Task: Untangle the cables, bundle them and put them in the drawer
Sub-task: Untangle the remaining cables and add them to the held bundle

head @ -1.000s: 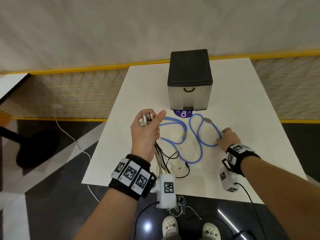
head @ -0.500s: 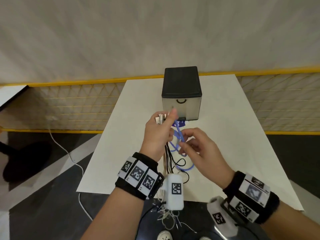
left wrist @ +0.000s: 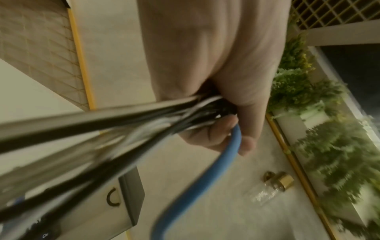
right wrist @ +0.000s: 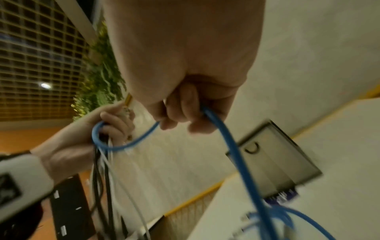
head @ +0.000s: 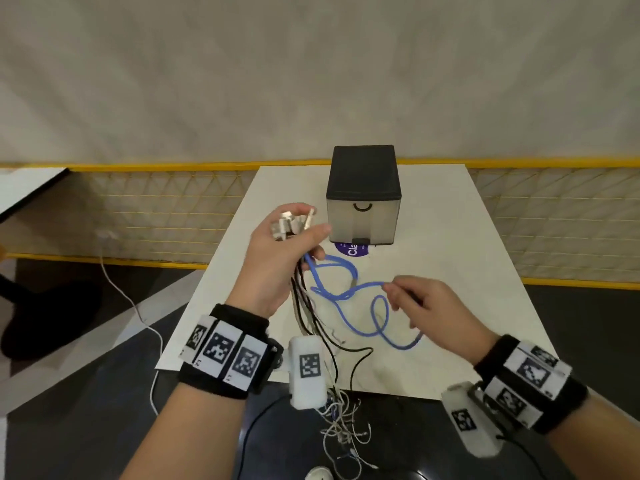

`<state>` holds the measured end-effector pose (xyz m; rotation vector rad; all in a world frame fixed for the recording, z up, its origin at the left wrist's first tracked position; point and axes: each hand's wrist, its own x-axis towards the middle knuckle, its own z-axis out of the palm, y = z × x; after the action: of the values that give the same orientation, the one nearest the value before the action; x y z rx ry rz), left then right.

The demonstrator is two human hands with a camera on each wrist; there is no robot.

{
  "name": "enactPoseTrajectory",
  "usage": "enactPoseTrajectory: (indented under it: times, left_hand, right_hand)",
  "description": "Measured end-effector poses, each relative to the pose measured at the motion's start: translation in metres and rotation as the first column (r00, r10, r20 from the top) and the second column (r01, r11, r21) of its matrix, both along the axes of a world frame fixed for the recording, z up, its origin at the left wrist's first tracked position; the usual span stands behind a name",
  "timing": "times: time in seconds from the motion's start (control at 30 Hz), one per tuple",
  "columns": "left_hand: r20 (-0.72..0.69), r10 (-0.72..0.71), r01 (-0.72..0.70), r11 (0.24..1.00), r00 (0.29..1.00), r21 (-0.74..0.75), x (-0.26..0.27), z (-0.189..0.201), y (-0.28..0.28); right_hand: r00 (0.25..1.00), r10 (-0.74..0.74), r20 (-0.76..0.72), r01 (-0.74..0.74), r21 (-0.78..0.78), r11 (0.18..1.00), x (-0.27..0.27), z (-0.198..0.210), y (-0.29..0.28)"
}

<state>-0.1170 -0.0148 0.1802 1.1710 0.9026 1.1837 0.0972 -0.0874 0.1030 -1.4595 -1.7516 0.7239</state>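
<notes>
Blue cable (head: pixel 341 308) was seen strung in loose loops between the two hands above the white worktop (head: pixel 446 271), one end gathered into the left hand (head: pixel 277 261) and a middle stretch pinched by the right hand (head: pixel 426 306). The left grip was closed round a bunch of black and white cables (head: pixel 311 323), whose plug ends (head: pixel 289 223) stood out above the fist while their lengths hung down past the near edge of the worktop. In the right wrist view the fingers (right wrist: pixel 185 113) were shown curled round the blue cable, so that grip was pinching it and not spread. A thinner tangle of pale wires (head: pixel 343 424) was visible below the worktop edge, though what it belonged to could not be told. The drawer unit (head: pixel 363 199) was set at the far middle of the worktop, its drawer front with the curved handle (head: pixel 362 206) appearing closed, and a purple label (head: pixel 351 251) lay at its foot. The step in hand was judged to be untangling: the blue cable was being drawn clear of the held bunch. Bundling and stowing were judged not yet begun. For the next move, the crossing loops would need to be followed out toward the free end, with the bunch kept firmly held so the plugs were not dragged loose.
</notes>
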Motion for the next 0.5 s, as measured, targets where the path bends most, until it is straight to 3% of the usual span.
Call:
enactPoseTrajectory:
  times: [0.1, 0.17, 0.23, 0.37, 0.43, 0.5]
  left_hand:
    - [-0.203, -0.143, 0.137, 0.99, 0.969, -0.045, 0.017, -0.001, -0.015]
    - [-0.291, -0.295, 0.272, 0.955, 0.91, -0.118, 0.026, -0.003, -0.023]
    - [-0.359, -0.346, 0.32, 0.938, 0.867, -0.132, 0.031, -0.005, -0.028]
    - [-0.431, -0.093, 0.105, 0.994, 0.898, 0.004, 0.032, -0.002, -0.03]
    - [-0.316, 0.14, -0.135, 0.99, 0.938, 0.04, 0.03, -0.002, -0.024]
    - [-0.227, 0.341, -0.345, 0.938, 0.912, 0.022, 0.024, -0.001, -0.015]
  right_hand:
    - [0.997, 0.025, 0.068, -0.031, 0.08, 0.996, -0.002, 0.032, 0.009]
    - [0.987, 0.038, 0.157, -0.058, 0.12, 0.991, -0.001, 0.05, 0.012]
    - [0.981, 0.062, 0.182, -0.087, 0.135, 0.987, 0.003, 0.061, 0.014]
    - [0.998, 0.057, -0.016, -0.056, 0.074, 0.996, 0.022, 0.054, 0.013]
    - [1.0, 0.03, -0.01, -0.03, 0.01, 1.0, 0.035, 0.039, 0.012]
    - [0.999, 0.026, 0.022, -0.024, -0.068, 0.997, 0.046, 0.022, 0.011]
